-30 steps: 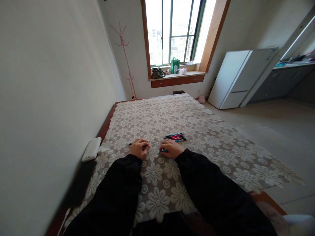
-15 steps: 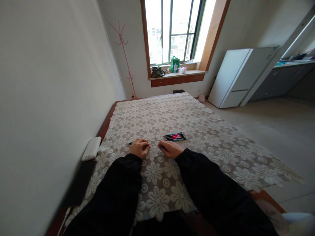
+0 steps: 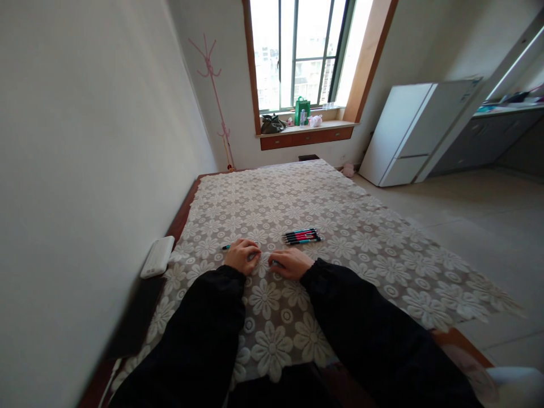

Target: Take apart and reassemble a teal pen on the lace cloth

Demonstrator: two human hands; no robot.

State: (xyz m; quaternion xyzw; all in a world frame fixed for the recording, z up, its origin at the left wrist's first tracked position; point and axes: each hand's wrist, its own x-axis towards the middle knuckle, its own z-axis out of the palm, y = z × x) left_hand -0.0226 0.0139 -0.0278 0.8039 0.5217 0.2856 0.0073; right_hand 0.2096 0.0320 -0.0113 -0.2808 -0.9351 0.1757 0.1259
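Note:
My left hand is closed in a pinch on a thin pale rod that looks like a pen refill. The rod spans the small gap to my right hand, whose fingers are curled around a small piece they mostly hide. A dark pen part with a teal band lies on the cloth just beyond my left hand and is partly covered by it. Past my right hand, several pens lie side by side in a row, with black, red and blue barrels.
A flower-patterned lace cloth covers the table. At the left edge are a white power bank and a dark flat object with a white cable. Beyond stand a coat rack, a windowsill with bags, and a white fridge.
My right hand has shifted slightly left and towards me, closing the gap to my left hand. Less of the pale rod shows between them. My left hand has barely moved.

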